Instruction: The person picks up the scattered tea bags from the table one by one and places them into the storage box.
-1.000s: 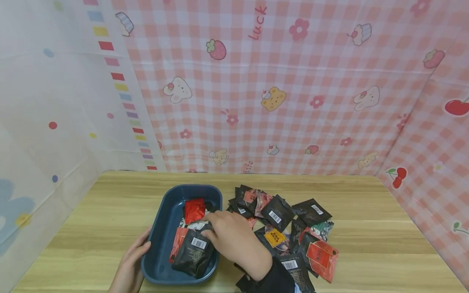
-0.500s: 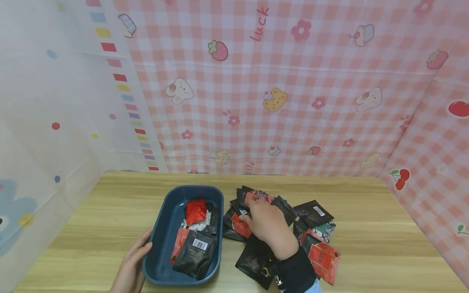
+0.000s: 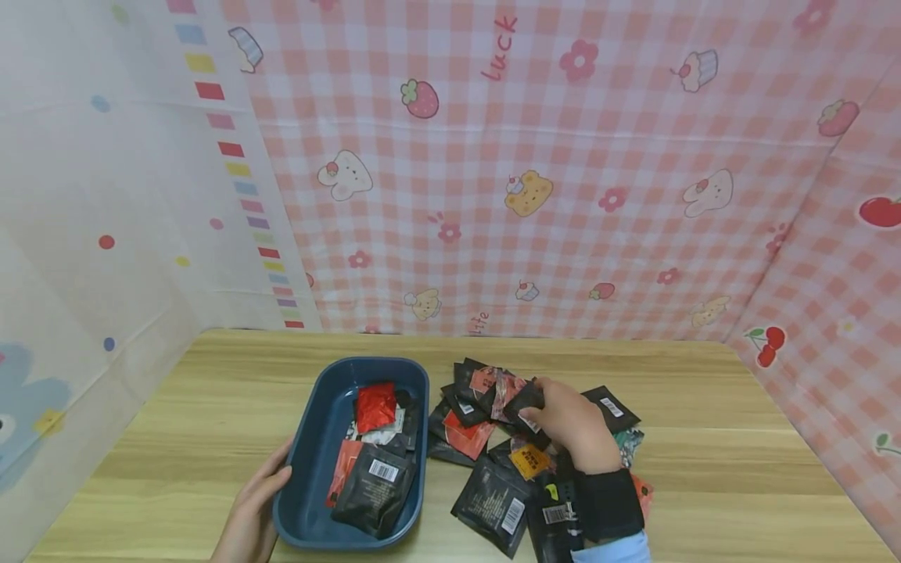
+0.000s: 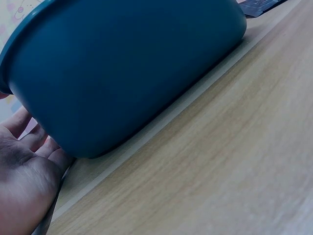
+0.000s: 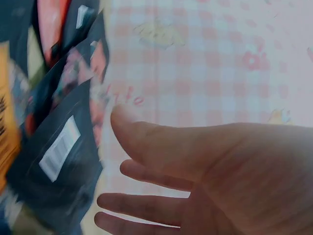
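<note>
My left hand (image 3: 252, 504) rests against the left outer wall of a dark blue plastic tub (image 3: 299, 500), its fingers relaxed along the side. In the left wrist view that hand (image 4: 29, 171) touches the tub's end below the rim. Inside the tub lie a shiny red sachet (image 3: 376, 407), a black barcoded sachet (image 3: 375, 489) and a few others partly under them. My right hand (image 3: 577, 422) is over the loose sachets right of the tub, fingertips at the edge of a black sachet (image 3: 524, 407). In the right wrist view, thumb and fingers stand apart beside this barcoded sachet (image 5: 61, 152).
Several black, red and patterned sachets overlap on the wooden table (image 3: 711, 469), among them a black one (image 3: 493, 504) near the front and another (image 3: 612, 408) at the right. A pink checked cloth (image 3: 450, 195) hangs behind the table. My right forearm covers part of the pile.
My right hand has left the tub, passed over the back of the pile and moved right to the black barcoded sachet. My left hand stays at the tub.
</note>
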`<state>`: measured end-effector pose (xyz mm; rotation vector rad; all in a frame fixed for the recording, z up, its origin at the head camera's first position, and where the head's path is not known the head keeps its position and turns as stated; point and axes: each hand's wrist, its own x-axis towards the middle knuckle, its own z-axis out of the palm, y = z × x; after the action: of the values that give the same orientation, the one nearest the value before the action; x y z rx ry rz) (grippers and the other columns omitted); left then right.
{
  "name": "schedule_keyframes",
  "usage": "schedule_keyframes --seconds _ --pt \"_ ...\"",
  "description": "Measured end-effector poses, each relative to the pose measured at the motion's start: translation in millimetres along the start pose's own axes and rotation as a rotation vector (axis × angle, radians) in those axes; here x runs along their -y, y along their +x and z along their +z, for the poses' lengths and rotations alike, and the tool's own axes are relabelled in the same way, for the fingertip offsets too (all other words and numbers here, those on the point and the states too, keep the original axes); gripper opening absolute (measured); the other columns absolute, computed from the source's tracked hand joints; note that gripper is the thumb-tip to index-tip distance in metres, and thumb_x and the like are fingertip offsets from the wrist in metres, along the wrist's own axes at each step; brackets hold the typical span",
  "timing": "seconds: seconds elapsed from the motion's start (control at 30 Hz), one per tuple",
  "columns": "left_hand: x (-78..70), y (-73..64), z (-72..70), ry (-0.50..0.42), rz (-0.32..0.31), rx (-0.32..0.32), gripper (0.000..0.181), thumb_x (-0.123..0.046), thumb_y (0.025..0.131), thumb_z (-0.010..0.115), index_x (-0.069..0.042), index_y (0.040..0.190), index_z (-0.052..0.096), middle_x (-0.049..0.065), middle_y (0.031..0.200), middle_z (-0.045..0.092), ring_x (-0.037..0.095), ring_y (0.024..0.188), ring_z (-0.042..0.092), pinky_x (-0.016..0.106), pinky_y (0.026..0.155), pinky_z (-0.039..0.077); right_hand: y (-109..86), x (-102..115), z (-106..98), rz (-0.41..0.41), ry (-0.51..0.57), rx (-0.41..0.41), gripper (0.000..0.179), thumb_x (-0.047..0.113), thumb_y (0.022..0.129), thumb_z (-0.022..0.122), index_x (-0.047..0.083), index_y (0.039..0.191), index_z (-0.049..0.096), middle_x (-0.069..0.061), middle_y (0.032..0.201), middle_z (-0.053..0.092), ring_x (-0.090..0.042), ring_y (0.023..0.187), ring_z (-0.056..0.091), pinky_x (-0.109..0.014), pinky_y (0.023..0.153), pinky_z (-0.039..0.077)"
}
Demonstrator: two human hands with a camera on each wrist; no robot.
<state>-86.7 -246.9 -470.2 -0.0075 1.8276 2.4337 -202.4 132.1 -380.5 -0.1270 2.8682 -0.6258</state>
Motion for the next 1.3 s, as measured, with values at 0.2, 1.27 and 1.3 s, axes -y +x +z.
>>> schedule_keyframes --seconds 0.2,1.27,1.3 --pt "0.0 -1.0 -0.9 -0.034 0.019 0.025 0.062 -0.019 0.103 0.031 0.006 0.149 -0.002 -0.035 0.119 0.054 -0.009 0.112 0.051 0.012 0.089 0.049 5.9 -9 7 0.045 -0.002 0.013 0.071 0.029 0.076 0.075 -0.001 0.134 0.048 -0.024 0.120 0.064 -0.032 0.082 0.063 -0.056 0.080 0.050" --pt "-5.7 -1.9 4.2 0.085 -0.070 -0.017 0.065 -0.031 0.103 0.030 -0.001 0.151 -0.001 0.017 0.157 0.003 -0.020 0.108 0.043 0.007 0.088 0.045 -31.8 66 2 -0.307 -0.207 -0.388 0.029 0.012 0.091 0.054 0.015 0.115 0.069 -0.009 0.087 0.075 -0.021 0.056 0.057 -0.027 0.039 0.035" --pt "-5.9 -1.9 4.3 0.089 -0.077 -0.022 0.065 -0.032 0.102 0.031 -0.002 0.151 -0.001 0.021 0.157 -0.003 -0.021 0.107 0.043 0.006 0.088 0.044 -34.0 70 4 -0.341 -0.213 -0.410 0.028 0.013 0.090 0.056 0.015 0.114 0.069 -0.009 0.090 0.075 -0.021 0.061 0.061 -0.028 0.042 0.042"
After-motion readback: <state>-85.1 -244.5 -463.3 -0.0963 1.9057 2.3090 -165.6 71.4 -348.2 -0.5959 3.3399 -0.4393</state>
